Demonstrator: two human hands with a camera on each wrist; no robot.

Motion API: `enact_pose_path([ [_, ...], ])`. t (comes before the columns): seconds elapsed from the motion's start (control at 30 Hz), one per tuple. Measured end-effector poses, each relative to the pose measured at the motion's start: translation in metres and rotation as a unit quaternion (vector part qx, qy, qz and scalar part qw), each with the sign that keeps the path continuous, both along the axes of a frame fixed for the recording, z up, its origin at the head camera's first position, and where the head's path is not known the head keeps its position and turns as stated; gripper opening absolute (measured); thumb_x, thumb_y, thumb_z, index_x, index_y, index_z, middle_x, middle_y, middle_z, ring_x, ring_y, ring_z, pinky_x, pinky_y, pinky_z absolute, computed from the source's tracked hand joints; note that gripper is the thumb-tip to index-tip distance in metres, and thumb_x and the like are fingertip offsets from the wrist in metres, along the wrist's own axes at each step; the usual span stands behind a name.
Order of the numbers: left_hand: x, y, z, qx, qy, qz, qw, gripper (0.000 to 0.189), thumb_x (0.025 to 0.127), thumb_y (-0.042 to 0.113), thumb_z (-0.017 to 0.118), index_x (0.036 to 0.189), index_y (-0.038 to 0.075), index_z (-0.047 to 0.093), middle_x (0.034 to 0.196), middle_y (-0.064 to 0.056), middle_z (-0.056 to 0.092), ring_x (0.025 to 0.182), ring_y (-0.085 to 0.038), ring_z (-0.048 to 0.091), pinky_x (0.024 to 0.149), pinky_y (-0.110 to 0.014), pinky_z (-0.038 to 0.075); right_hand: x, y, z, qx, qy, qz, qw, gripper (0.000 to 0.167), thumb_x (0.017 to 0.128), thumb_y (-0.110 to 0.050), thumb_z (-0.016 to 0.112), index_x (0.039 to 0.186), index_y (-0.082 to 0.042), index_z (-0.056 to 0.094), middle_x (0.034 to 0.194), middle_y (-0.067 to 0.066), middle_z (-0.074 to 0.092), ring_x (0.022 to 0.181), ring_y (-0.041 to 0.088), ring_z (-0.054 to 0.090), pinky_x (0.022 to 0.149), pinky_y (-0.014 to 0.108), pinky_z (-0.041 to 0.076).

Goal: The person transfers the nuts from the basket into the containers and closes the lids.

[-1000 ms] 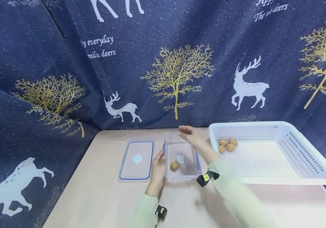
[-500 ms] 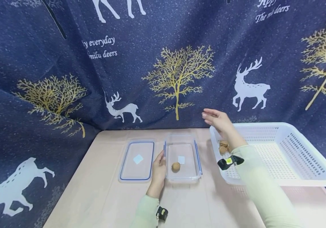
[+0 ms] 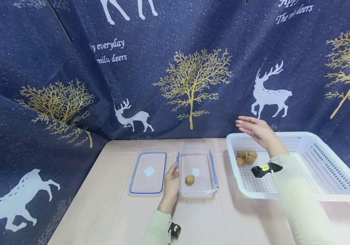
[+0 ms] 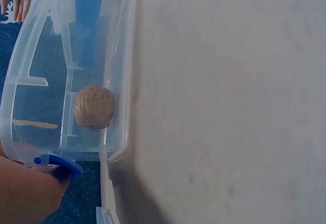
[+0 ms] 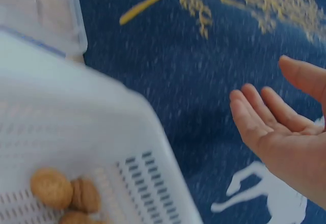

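A clear food container (image 3: 197, 192) with blue-edged sides stands on the table, a single walnut (image 3: 189, 179) lying inside near its front left. My left hand (image 3: 171, 182) grips the container's left side, its fingertips at the blue-edged flap; the left wrist view shows the hand (image 4: 28, 191) right at that flap. Over the back left of a white plastic basket (image 3: 239, 180), my right hand (image 3: 259, 131) is raised with nothing in it. Its fingers are extended and the thumb stands apart in the right wrist view. Several walnuts (image 3: 249, 159) sit together in the basket's left end.
The container's clear lid (image 3: 147, 180), with a blue seal, lies flat on the table (image 3: 113, 217) to the left. Behind the table hangs a dark blue cloth (image 3: 168, 30) printed with deer and trees. The basket reaches the table's right edge.
My right hand has moved right from above the container to above the basket, bringing the walnuts there back into sight. The left hand and the walnut in the container have stayed put.
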State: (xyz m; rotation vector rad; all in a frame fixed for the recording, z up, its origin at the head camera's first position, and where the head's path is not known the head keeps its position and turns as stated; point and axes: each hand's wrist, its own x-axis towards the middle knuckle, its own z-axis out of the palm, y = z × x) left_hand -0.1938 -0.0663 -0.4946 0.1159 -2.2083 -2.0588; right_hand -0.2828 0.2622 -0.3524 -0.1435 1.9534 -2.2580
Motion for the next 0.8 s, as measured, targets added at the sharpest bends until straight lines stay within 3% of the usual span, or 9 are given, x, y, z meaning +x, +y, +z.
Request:
enact_pose_path([
  [0.1, 0.000, 0.000, 0.001, 0.003, 0.005, 0.001, 1.0000, 0.042, 0.101, 0.004, 0.043, 0.142, -0.006, 0.039, 0.146, -0.026, 0.038, 0.136, -0.041, 0.034, 0.113, -0.049, 0.030, -0.003, 0.013, -0.008, -0.009, 0.000, 0.019, 0.9998, 0.068, 0.096, -0.010, 0.058, 0.146, 0.013, 0.018, 0.105, -0.008, 0.068, 0.101, 0.004, 0.064, 0.108, 0.028, 0.038],
  [0.23, -0.001, 0.000, 0.000, 0.000, 0.007, 0.004, 1.0000, 0.042, 0.101, 0.004, 0.043, 0.141, -0.006, 0.040, 0.146, -0.025, 0.039, 0.135, -0.041, 0.035, 0.113, -0.048, 0.030, -0.006, 0.027, -0.021, -0.008, -0.005, 0.044, 0.9990, 0.057, 0.096, -0.005, 0.056, 0.142, 0.014, 0.029, 0.105, -0.005, 0.070, 0.102, 0.007, 0.065, 0.102, 0.025, 0.045],
  [0.4, -0.002, -0.001, -0.002, -0.005, 0.001, 0.006, 1.0000, 0.042, 0.101, 0.004, 0.042, 0.142, -0.004, 0.040, 0.146, -0.025, 0.039, 0.136, -0.041, 0.035, 0.113, -0.048, 0.030, -0.006, 0.043, -0.037, -0.025, -0.035, 0.064, 0.9970, 0.023, 0.095, 0.002, 0.054, 0.117, -0.002, 0.060, 0.105, 0.001, 0.071, 0.102, 0.011, 0.066, 0.101, 0.028, 0.047],
  [0.5, 0.000, -0.001, -0.001, -0.003, 0.000, 0.004, 1.0000, 0.042, 0.101, 0.004, 0.042, 0.142, -0.005, 0.039, 0.146, -0.026, 0.038, 0.136, -0.042, 0.033, 0.113, -0.049, 0.029, -0.006, 0.052, -0.047, -0.039, -0.054, 0.071, 0.9953, 0.020, 0.096, 0.004, 0.053, 0.106, -0.008, 0.066, 0.105, 0.002, 0.071, 0.102, 0.012, 0.067, 0.101, 0.029, 0.046],
  [0.67, 0.010, 0.001, 0.019, -0.001, -0.006, -0.001, 1.0000, 0.042, 0.100, 0.000, 0.041, 0.140, -0.010, 0.038, 0.144, -0.030, 0.037, 0.135, -0.045, 0.033, 0.113, -0.052, 0.030, -0.006, 0.065, -0.063, -0.044, -0.069, 0.078, 0.9936, 0.020, 0.096, 0.005, 0.051, 0.109, -0.004, 0.064, 0.104, 0.001, 0.071, 0.101, 0.012, 0.067, 0.102, 0.029, 0.046],
  [0.8, 0.018, 0.002, 0.033, -0.008, -0.008, -0.007, 0.9999, 0.041, 0.100, -0.001, 0.040, 0.139, -0.012, 0.038, 0.144, -0.031, 0.038, 0.134, -0.045, 0.034, 0.112, -0.050, 0.031, -0.005, 0.074, -0.073, -0.009, -0.068, 0.073, 0.9950, 0.039, 0.095, 0.004, 0.052, 0.133, 0.011, 0.045, 0.103, -0.003, 0.071, 0.100, 0.008, 0.066, 0.103, 0.029, 0.045],
])
